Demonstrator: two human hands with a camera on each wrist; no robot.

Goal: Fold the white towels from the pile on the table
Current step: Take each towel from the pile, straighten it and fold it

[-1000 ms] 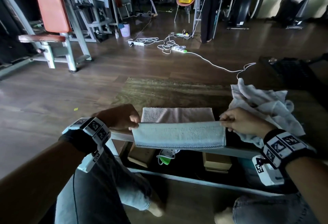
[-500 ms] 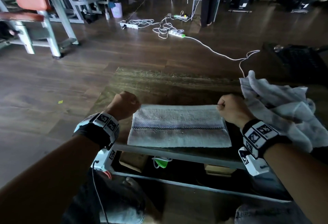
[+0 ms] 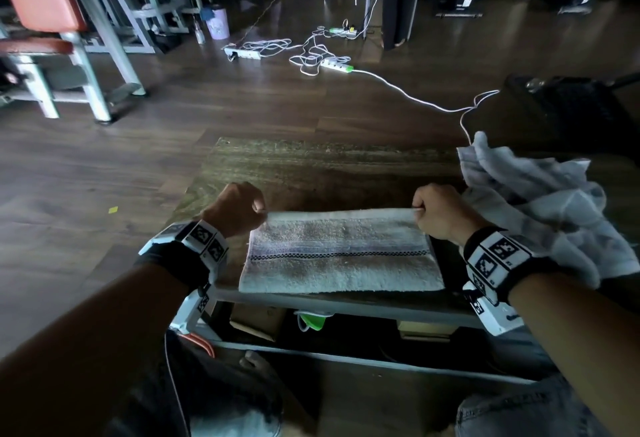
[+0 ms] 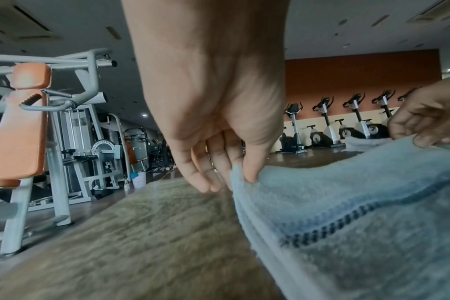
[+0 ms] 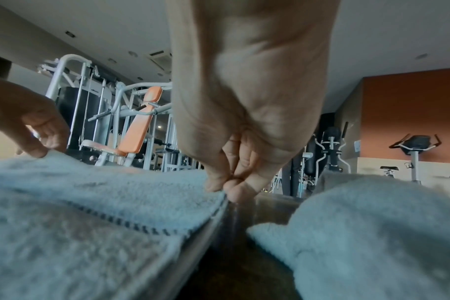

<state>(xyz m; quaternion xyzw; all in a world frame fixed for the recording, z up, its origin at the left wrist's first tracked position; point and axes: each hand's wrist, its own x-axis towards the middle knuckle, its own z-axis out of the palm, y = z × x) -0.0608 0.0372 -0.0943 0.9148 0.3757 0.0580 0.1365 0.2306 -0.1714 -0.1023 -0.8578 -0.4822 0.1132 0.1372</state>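
Nearest the camera: knees in jeans [image 3: 221, 412] and both forearms with marker-printed wrist bands. Under the table's near rail [image 3: 346, 308], a green-and-white object [image 3: 311, 320] and cardboard boxes sit on a lower level, dim.

White towel [image 3: 341, 254] lies folded on the near part of the wooden table [image 3: 311, 166], its near edge along the table's front edge. Terry texture, greyish in the low light, with a dark checkered stripe running across it near the middle. Long axis runs left to right, parallel to the table's front edge; short sides face the hands. Layered edges show at the left end in the left wrist view.

Left hand [image 3: 235, 209] pinches the towel's far left corner — thumb on top, fingers curled beneath, clear in the left wrist view [image 4: 219, 113]. Right hand [image 3: 440, 209] pinches the far right corner between thumb and fingertips, also seen in the right wrist view [image 5: 244, 121]. Both hands sit at the far edge, which is raised slightly off the layer below.

Just right of the right hand, the pile of crumpled white towels [image 3: 540, 208] sits on the table's right side, apart from the folded towel.

Farther off: dark wood floor with white power strips and tangled cables [image 3: 311, 52], a gym machine with orange pads [image 3: 45, 21] at left — exercise bikes [image 4: 360, 125] along an orange wall.
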